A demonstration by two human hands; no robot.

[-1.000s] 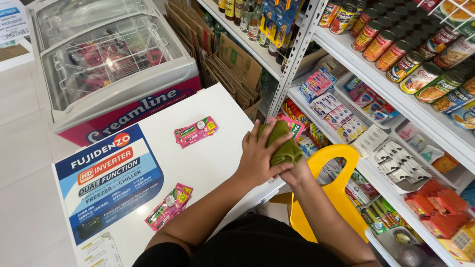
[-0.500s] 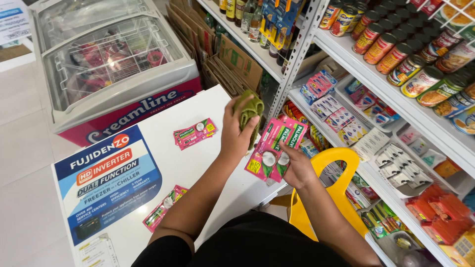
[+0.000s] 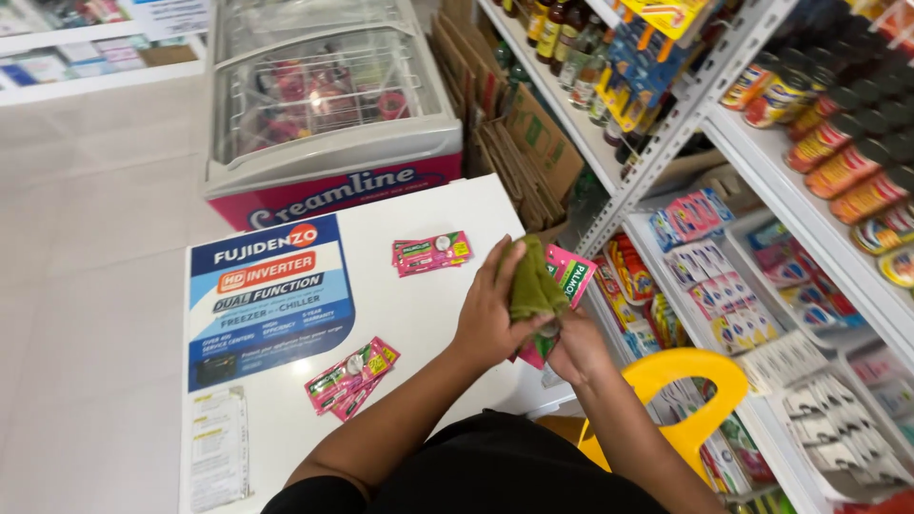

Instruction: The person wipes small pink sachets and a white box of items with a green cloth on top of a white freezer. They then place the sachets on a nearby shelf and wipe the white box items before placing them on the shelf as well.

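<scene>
My left hand (image 3: pixel 490 314) grips a green cloth (image 3: pixel 533 283) and presses it against a strip of pink and green sachets (image 3: pixel 569 276). My right hand (image 3: pixel 574 345) holds that strip from below, over the right edge of a white chest freezer lid (image 3: pixel 419 314). Two more bunches of pink sachets lie on the lid: one near the far edge (image 3: pixel 430 252), one closer to me (image 3: pixel 350 377).
A blue sticker (image 3: pixel 268 295) covers the lid's left part. A glass-top freezer (image 3: pixel 324 95) stands beyond it. Flattened cardboard boxes (image 3: pixel 514 152) lean by the shelving. Shelves at right hold jars (image 3: pixel 838 124) and sachet bins (image 3: pixel 724 276). A yellow plastic chair (image 3: pixel 685 400) is beneath my right arm.
I lifted the sachet strip off the shelf side, held it up, then brought it lower and closer. The cloth moved from the strip's top down onto its face.
</scene>
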